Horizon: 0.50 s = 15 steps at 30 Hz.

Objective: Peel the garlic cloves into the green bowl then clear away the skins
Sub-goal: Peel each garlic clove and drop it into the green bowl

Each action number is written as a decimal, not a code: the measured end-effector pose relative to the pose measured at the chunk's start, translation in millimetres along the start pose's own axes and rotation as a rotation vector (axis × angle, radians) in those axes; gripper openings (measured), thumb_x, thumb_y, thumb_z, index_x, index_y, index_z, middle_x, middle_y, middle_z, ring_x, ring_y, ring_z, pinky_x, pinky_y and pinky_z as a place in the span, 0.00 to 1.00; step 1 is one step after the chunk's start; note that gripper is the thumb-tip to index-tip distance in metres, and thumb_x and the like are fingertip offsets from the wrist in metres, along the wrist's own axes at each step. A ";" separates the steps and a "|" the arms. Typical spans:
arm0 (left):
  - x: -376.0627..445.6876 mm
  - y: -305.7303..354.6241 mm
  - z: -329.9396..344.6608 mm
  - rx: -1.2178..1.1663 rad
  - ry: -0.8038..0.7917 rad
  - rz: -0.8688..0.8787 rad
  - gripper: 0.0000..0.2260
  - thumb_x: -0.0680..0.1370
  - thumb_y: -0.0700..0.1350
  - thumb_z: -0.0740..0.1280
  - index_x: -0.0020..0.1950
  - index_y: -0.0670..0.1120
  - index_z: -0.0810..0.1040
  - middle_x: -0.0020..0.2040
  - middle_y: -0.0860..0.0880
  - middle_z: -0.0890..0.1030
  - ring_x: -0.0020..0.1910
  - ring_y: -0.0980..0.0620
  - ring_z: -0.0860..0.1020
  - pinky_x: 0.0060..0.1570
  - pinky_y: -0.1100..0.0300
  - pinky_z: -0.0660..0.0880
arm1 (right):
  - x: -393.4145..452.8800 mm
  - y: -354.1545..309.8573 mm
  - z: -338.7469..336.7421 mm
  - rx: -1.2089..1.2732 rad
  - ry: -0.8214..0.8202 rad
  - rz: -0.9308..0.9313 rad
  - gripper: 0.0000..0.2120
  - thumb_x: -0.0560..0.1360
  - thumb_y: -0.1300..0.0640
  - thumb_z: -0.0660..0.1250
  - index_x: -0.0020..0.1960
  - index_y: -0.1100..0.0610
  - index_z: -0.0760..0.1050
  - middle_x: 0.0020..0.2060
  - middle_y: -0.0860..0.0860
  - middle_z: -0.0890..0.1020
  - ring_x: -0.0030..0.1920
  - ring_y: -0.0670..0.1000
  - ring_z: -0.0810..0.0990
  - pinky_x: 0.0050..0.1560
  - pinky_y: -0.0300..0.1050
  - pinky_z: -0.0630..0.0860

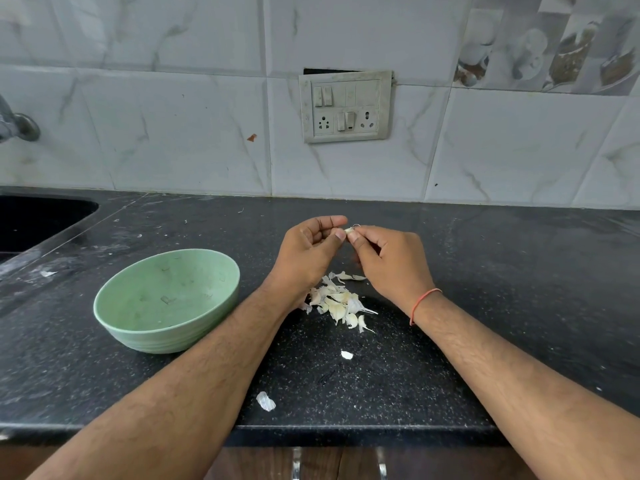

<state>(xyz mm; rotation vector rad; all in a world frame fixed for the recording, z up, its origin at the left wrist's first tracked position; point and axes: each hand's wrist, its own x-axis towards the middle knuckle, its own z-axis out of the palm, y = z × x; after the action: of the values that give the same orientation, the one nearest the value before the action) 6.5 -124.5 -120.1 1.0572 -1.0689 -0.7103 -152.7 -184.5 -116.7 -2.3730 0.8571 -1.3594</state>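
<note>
Both hands meet above the table w/ one garlic clove (349, 231) pinched between them. Left hand (308, 251) has fingers curled, thumb tip against the clove; right hand (388, 259) pinches it from the other side w/ thumb & forefinger. A thin wisp of skin sticks up from the clove. Orange thread band (420, 304) sits on the right wrist.

Just below the hands, between the forearms, lies a pile of cloves and skins (337, 303) on the table (502, 258), partly hidden by the left wrist. Two loose bits lie nearer the front edge: one small white piece (346, 355), one papery skin scrap (266, 401).

Green bowl (166, 299) stands left of the left forearm, upright, near the pile but apart from it; no cloves inside, only faint marks.

Further out: dark sink (38, 220) at far left, tap (17, 124) on the tiled wall above it, switch panel (346, 107) on the wall behind the hands.
</note>
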 end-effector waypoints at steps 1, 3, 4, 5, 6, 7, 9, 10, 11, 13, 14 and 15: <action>-0.1 1.7 -0.9 -0.032 -0.016 -0.011 0.09 0.83 0.38 0.70 0.60 0.49 0.83 0.47 0.50 0.87 0.46 0.58 0.82 0.47 0.64 0.78 | 1.6 0.2 -1.7 0.069 -0.039 0.053 0.09 0.84 0.50 0.69 0.53 0.49 0.88 0.34 0.45 0.86 0.35 0.45 0.85 0.41 0.46 0.82; -1.0 4.0 -2.4 -0.138 -0.065 -0.052 0.09 0.84 0.37 0.69 0.61 0.47 0.82 0.46 0.49 0.87 0.46 0.56 0.82 0.44 0.64 0.76 | 5.8 2.3 -7.3 0.316 -0.157 0.191 0.09 0.85 0.54 0.68 0.53 0.54 0.87 0.35 0.47 0.85 0.35 0.47 0.83 0.39 0.42 0.78; -1.9 4.6 -2.7 -0.197 -0.089 -0.078 0.09 0.83 0.36 0.69 0.61 0.46 0.82 0.46 0.47 0.87 0.46 0.55 0.82 0.43 0.64 0.75 | 6.6 3.6 -10.8 0.449 -0.214 0.245 0.10 0.85 0.56 0.67 0.54 0.58 0.86 0.35 0.50 0.84 0.35 0.48 0.82 0.38 0.41 0.77; -3.2 4.9 -2.3 -0.247 -0.111 -0.106 0.08 0.83 0.36 0.69 0.61 0.45 0.82 0.46 0.46 0.87 0.45 0.55 0.83 0.42 0.64 0.74 | 6.4 4.9 -14.0 0.561 -0.262 0.284 0.11 0.85 0.58 0.66 0.54 0.62 0.85 0.35 0.52 0.83 0.35 0.50 0.80 0.37 0.41 0.76; -4.2 4.8 -1.4 -0.286 -0.127 -0.128 0.09 0.83 0.36 0.69 0.61 0.45 0.82 0.45 0.46 0.87 0.44 0.56 0.83 0.42 0.64 0.73 | 5.8 5.9 -16.6 0.650 -0.305 0.312 0.11 0.86 0.59 0.66 0.54 0.65 0.84 0.35 0.54 0.82 0.35 0.51 0.79 0.37 0.41 0.76; -4.9 4.6 -0.2 -0.316 -0.139 -0.143 0.09 0.83 0.35 0.69 0.61 0.44 0.82 0.45 0.46 0.87 0.43 0.56 0.83 0.42 0.63 0.73 | 4.9 5.8 -19.1 0.725 -0.341 0.335 0.11 0.86 0.59 0.66 0.53 0.65 0.84 0.35 0.54 0.81 0.35 0.51 0.78 0.37 0.41 0.76; -5.3 5.1 1.4 -0.351 -0.145 -0.150 0.09 0.83 0.35 0.69 0.61 0.44 0.82 0.45 0.45 0.86 0.43 0.55 0.83 0.42 0.63 0.73 | 4.4 5.3 -22.2 0.857 -0.385 0.380 0.11 0.85 0.60 0.65 0.53 0.65 0.83 0.35 0.54 0.80 0.35 0.50 0.77 0.37 0.41 0.75; -5.4 5.8 2.1 -0.358 -0.141 -0.146 0.09 0.82 0.35 0.69 0.61 0.44 0.82 0.45 0.45 0.86 0.43 0.55 0.83 0.42 0.63 0.74 | 4.9 5.0 -23.3 0.909 -0.395 0.402 0.11 0.85 0.60 0.65 0.53 0.64 0.83 0.34 0.54 0.79 0.35 0.50 0.76 0.36 0.40 0.75; -5.6 6.1 2.8 -0.358 -0.133 -0.136 0.09 0.82 0.35 0.69 0.61 0.44 0.81 0.45 0.45 0.86 0.44 0.54 0.83 0.42 0.64 0.74 | 5.0 4.3 -23.6 0.938 -0.399 0.421 0.10 0.85 0.59 0.65 0.52 0.64 0.83 0.34 0.54 0.79 0.34 0.49 0.76 0.36 0.40 0.75; -6.6 6.4 4.3 -0.323 -0.103 -0.106 0.09 0.82 0.35 0.70 0.61 0.44 0.81 0.45 0.44 0.86 0.46 0.53 0.83 0.42 0.63 0.75 | 5.5 3.2 -20.9 0.933 -0.380 0.439 0.10 0.85 0.59 0.65 0.52 0.63 0.83 0.34 0.53 0.79 0.34 0.49 0.76 0.35 0.40 0.75; -7.3 6.9 5.1 -0.296 -0.088 -0.093 0.09 0.82 0.35 0.70 0.60 0.44 0.82 0.45 0.44 0.86 0.46 0.52 0.83 0.42 0.63 0.75 | 5.7 3.0 -18.2 0.907 -0.360 0.441 0.10 0.85 0.59 0.65 0.52 0.63 0.83 0.33 0.53 0.79 0.33 0.49 0.76 0.35 0.40 0.75; -8.1 7.2 6.1 -0.275 -0.077 -0.079 0.08 0.82 0.35 0.70 0.60 0.44 0.82 0.45 0.45 0.86 0.46 0.52 0.82 0.43 0.64 0.75 | 6.1 3.5 -16.4 0.870 -0.329 0.443 0.10 0.85 0.59 0.66 0.52 0.63 0.84 0.33 0.53 0.79 0.33 0.49 0.75 0.34 0.40 0.74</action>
<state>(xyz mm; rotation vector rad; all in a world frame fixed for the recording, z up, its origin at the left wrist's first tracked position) -2.2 -116.9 -115.5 0.8441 -0.9663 -0.9399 -165.5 -190.1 -105.8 -1.5435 0.4964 -0.8645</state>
